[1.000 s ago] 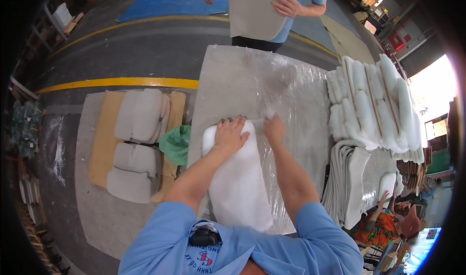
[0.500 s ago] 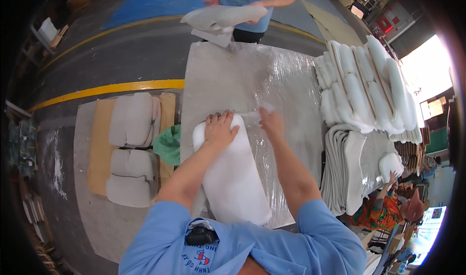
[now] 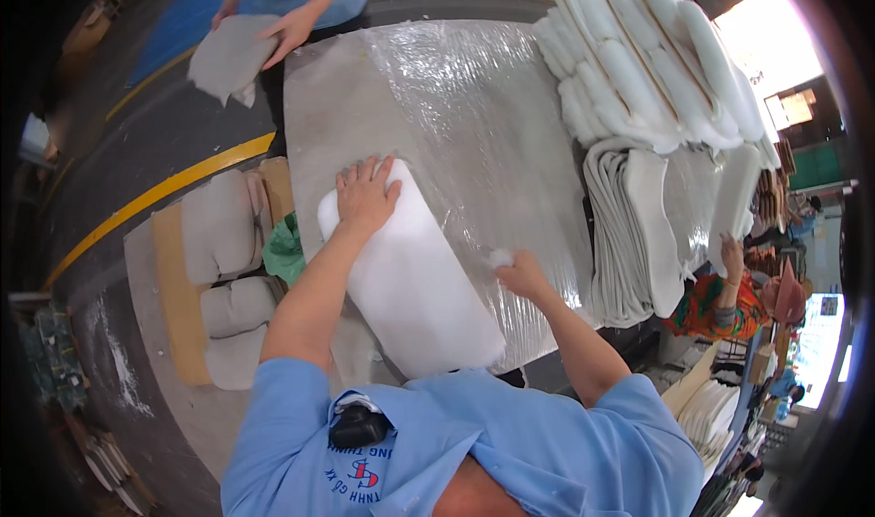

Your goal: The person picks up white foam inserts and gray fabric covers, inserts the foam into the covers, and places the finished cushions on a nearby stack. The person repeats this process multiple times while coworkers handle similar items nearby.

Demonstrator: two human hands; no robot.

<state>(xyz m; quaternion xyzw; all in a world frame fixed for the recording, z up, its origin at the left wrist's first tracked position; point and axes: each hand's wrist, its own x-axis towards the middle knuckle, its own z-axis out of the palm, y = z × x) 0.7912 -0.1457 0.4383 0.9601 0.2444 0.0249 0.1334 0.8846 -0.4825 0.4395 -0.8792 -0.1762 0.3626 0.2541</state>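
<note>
A long white padded cushion with rounded ends lies on the plastic-covered table, its near end close to my body. My left hand rests flat on the cushion's far end, fingers spread. To the right of the cushion, my right hand is closed in a pinch. From its fingertips sticks out a small tuft of white wadding, held just above the clear plastic film.
At the back right stands a pile of white wadding rolls, with folded grey covers nearer. Left of the table are grey cushions and a green bag. A co-worker handles a pale grey piece at the far left; another person works at right.
My right hand has come back toward me along the cushion's right side with the wadding. My left hand stays on the cushion. The far co-worker appears farther left as the view has shifted.
</note>
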